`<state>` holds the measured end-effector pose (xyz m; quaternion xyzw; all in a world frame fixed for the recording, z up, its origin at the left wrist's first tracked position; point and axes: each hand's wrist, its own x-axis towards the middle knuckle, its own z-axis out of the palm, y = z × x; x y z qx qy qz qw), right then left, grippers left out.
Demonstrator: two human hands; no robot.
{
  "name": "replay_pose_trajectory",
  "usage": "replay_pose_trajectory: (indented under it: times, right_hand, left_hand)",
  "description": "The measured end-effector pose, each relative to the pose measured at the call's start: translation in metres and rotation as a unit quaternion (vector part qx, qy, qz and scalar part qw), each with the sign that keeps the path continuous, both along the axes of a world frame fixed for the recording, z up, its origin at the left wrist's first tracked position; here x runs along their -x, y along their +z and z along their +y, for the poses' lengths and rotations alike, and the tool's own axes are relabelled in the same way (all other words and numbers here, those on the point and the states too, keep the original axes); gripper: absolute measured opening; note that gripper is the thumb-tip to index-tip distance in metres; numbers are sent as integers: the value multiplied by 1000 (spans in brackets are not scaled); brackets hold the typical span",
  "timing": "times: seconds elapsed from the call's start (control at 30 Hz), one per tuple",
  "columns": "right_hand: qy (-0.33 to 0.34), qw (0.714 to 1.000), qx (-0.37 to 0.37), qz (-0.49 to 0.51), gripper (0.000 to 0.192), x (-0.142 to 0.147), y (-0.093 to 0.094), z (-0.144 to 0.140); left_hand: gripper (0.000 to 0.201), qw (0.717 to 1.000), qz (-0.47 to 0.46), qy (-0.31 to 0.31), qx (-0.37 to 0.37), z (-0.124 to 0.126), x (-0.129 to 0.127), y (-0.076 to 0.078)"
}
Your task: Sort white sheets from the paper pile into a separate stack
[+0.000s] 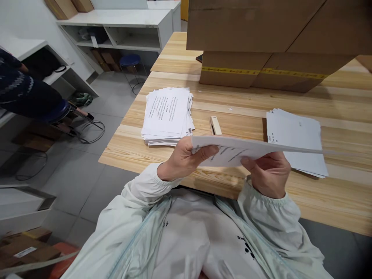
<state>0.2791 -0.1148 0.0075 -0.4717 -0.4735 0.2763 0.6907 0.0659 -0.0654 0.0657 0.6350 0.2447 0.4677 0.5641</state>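
Observation:
Both hands hold printed sheets of paper (229, 149) tilted nearly edge-on above the table's front edge. My left hand (187, 157) pinches their left end, thumb on the printed face. My right hand (267, 170) grips the near edge further right, its thumb on top and the other fingers partly hidden. Just beyond the sheets lies a cream stapler (215, 125), its near end covered. To the left sits a stack of printed papers (167, 112), its edges uneven. Another stack of papers (296, 128) lies on the right, partly behind the held sheets.
Large cardboard boxes (232, 69) stand on the far side of the wooden table (130, 135). A dark phone-like object (199, 58) lies beside them. A blue stool (130, 60) and white shelving (130, 17) are beyond. At far left a person (23, 85) sits on a stool.

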Motion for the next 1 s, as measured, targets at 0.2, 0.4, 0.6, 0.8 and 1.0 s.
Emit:
replay_pose_trajectory:
  times: [0.2,0.4,0.6,0.8,1.0]
  right_hand:
    - [7,999,29,-34,25,-1,-9,7]
    - [-2,997,76,-24,36,4,-21,5]
    - [20,998,50,-35,31,5,-7,2]
    - [17,996,38,-75,29,6,-16,-3]
    - [-122,956,118,-238,35,-5,10,-23]
  left_hand:
    - [28,999,-4,33,-31,4,-1,-6]
    - [35,997,33,65,38,-2,-3,-14]
    - [35,998,13,46,48,-3,-5,-14]
    - [34,996,18,58,58,-5,-10,-21]
    - [45,974,-46,116,191,-14,-28,-6]
